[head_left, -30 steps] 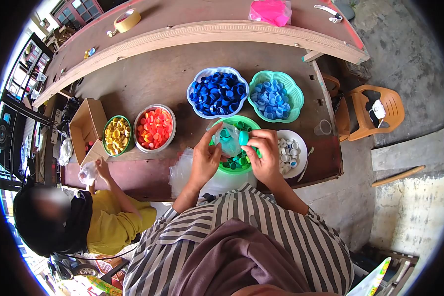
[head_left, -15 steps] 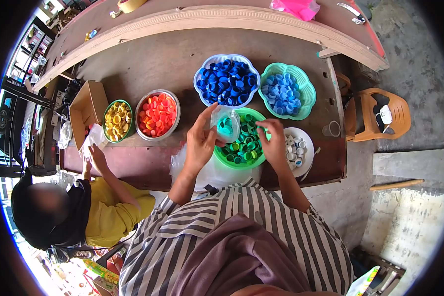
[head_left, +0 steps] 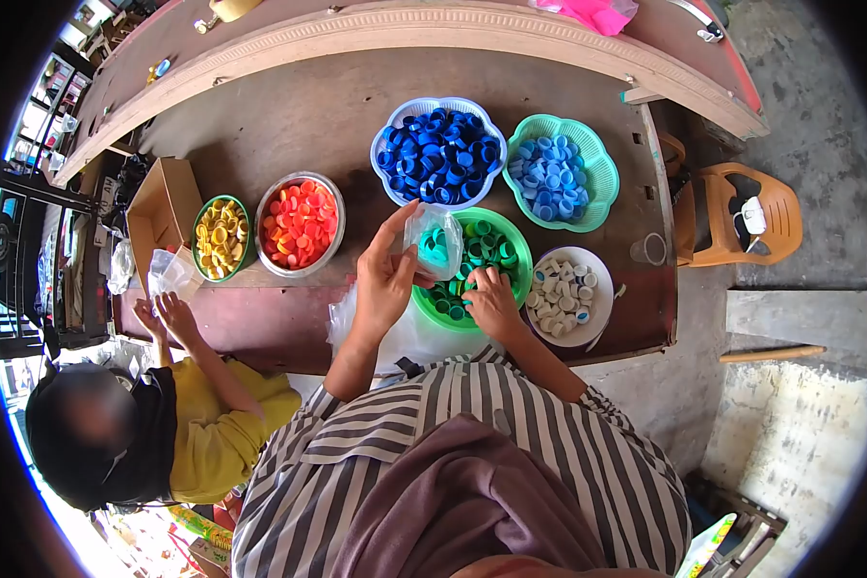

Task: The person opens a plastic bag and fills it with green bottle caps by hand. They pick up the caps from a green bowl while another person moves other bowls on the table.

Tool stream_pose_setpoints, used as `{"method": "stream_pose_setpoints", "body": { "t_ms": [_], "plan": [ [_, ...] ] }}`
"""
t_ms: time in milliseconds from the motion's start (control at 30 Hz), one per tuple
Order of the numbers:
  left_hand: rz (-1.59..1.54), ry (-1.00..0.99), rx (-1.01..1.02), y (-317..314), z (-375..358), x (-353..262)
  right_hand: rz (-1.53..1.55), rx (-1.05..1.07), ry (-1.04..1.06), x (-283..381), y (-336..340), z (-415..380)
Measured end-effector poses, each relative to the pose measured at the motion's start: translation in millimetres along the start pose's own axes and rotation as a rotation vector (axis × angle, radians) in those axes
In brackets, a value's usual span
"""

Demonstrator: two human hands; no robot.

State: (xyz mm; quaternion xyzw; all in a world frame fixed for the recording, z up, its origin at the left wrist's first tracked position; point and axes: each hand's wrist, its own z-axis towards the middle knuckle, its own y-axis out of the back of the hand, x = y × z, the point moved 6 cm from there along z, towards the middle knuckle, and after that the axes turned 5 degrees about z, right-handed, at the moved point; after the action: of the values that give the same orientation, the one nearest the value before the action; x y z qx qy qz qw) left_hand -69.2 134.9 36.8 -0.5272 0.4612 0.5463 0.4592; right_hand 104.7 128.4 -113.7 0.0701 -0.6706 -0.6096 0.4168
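Observation:
My left hand (head_left: 387,279) grips a small clear plastic bag (head_left: 450,231) by its edge, holding it up over the left side of a green bowl. Inside the bag sit several teal bottle caps (head_left: 434,249). The green bowl (head_left: 522,252) is full of green bottle caps (head_left: 488,243) in light and dark shades. My right hand (head_left: 494,306) is down in this bowl, its fingers curled and pressed together at a green cap; the fingertips are partly hidden among the caps.
Around me stand a basket of dark blue caps (head_left: 440,154), a basket of light blue caps (head_left: 549,178), a plate of white caps (head_left: 561,294), and bowls of red (head_left: 302,226) and yellow caps (head_left: 222,239). Plastic sheets (head_left: 395,342) lie below. At left, a co-worker (head_left: 217,414) handles a clear bag.
My right hand has moved left and down onto the green caps, uncovering more of the white ones. My left hand still holds the bag. The co-worker's hands have shifted slightly.

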Motion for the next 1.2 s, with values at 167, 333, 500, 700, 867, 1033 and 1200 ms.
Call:
{"method": "stream_pose_setpoints", "body": {
  "t_ms": [167, 333, 500, 700, 867, 1033, 1200],
  "plan": [
    [0.0, 0.018, 0.016, -1, -2, 3, -0.039, -0.014, 0.076, -3, -5, -8],
    [0.018, 0.002, 0.025, -5, -6, 1, 0.199, -0.092, 0.01, -9, 0, -21],
    [0.03, -0.011, 0.035, -10, -10, 0, 0.693, -0.28, -0.081, -22, 27, -20],
    [0.066, -0.021, 0.045, -19, -19, -4, 0.952, -0.394, -0.252, -21, 71, -24],
    [0.08, -0.045, 0.05, -28, -28, -4, 0.95, -0.471, -0.181, -9, 99, -33],
    [0.086, -0.033, 0.052, -36, -39, -4, 0.821, -0.549, -0.144, -3, 117, -43],
    [0.123, -0.048, 0.027, -45, -45, -5, 0.678, -0.682, 0.001, 19, 159, -44]
  ]
}}
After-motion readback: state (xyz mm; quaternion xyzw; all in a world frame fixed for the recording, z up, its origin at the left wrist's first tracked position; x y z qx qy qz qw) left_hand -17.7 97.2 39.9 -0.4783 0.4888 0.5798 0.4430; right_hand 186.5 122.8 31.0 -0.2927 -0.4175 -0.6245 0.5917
